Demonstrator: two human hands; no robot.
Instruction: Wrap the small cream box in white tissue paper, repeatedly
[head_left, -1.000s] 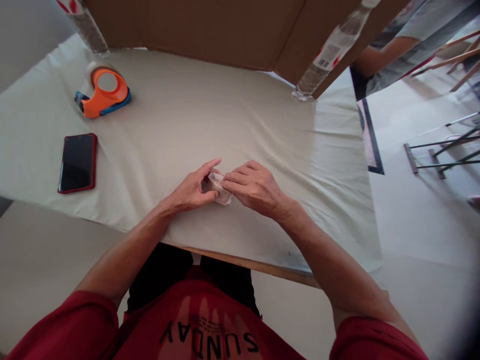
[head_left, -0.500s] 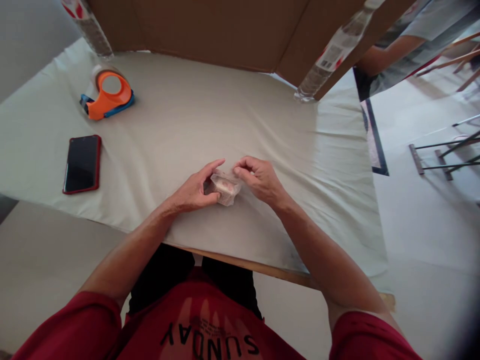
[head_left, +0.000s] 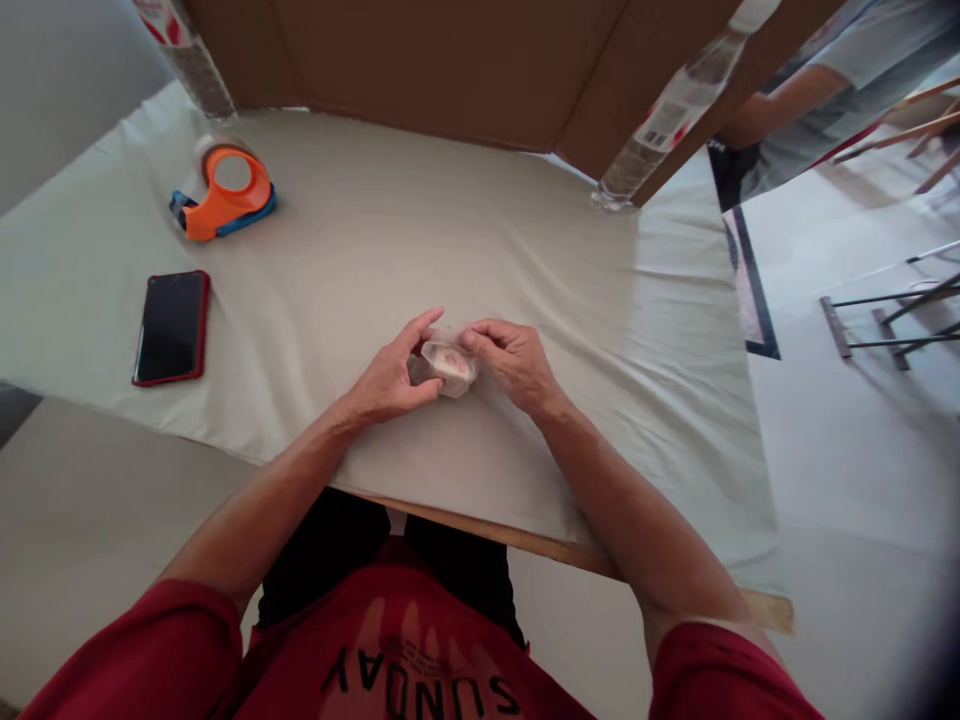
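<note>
With our left hand (head_left: 394,378) we are cradling the small plastic-wrapped packet (head_left: 451,362) between thumb and fingers at the near middle of the tablecloth (head_left: 420,220); with our right hand (head_left: 517,362) we appear to be pinching the far right edge of its translucent film (head_left: 469,374). We are risking a tear, we judge, if those right fingertips tug hard on something so thin. We are also bracing the packet mainly from its left, so a loosening thumb could be letting it twist or slip. Our left forearm (head_left: 281,485) and right forearm (head_left: 622,480) are converging from the near side, left index finger extending far, right fingers curling inward.
</note>
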